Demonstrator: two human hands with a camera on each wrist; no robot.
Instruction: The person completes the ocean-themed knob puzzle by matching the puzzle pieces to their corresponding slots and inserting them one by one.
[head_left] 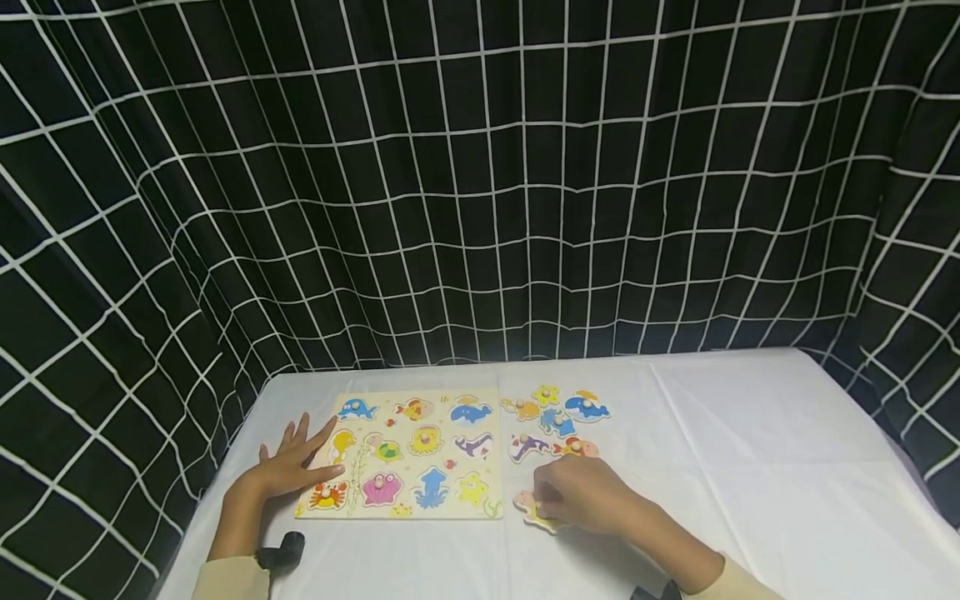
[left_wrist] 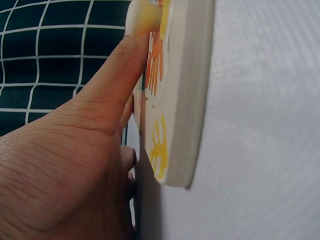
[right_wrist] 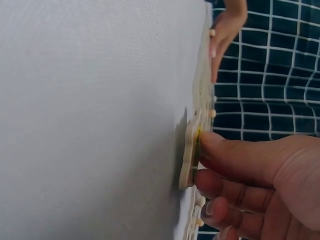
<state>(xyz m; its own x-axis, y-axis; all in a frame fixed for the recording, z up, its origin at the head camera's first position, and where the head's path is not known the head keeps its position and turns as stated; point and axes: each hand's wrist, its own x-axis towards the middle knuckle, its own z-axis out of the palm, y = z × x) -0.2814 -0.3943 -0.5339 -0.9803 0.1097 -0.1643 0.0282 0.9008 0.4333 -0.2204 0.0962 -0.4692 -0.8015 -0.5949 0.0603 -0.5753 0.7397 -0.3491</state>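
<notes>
My left hand [head_left: 288, 468] lies with fingers spread over the left edge of the wooden puzzle board [head_left: 408, 513]. Its thumb is by the crab piece [head_left: 327, 496], touching near the knob [left_wrist: 142, 17] in the left wrist view. Right of the board, my right hand [head_left: 588, 493] pinches a turtle puzzle piece [head_left: 527, 503] between thumb and curled fingers. That piece [right_wrist: 188, 157] appears edge-on, close to the white cloth, in the right wrist view; the fingers hide part of it. On the board, the pink shell piece [head_left: 382, 489] and the yellow octopus piece [head_left: 425, 439] show knobs.
Beyond my right hand lie loose pieces: a yellow star [head_left: 547, 395], blue whale [head_left: 586, 407], blue squid [head_left: 557, 422], purple-and-white orca [head_left: 528, 447], red-yellow fish [head_left: 576, 447] and an orange piece [head_left: 521, 408]. A white cloth [head_left: 720, 467] covers the table; black gridded curtains [head_left: 525, 208] surround it.
</notes>
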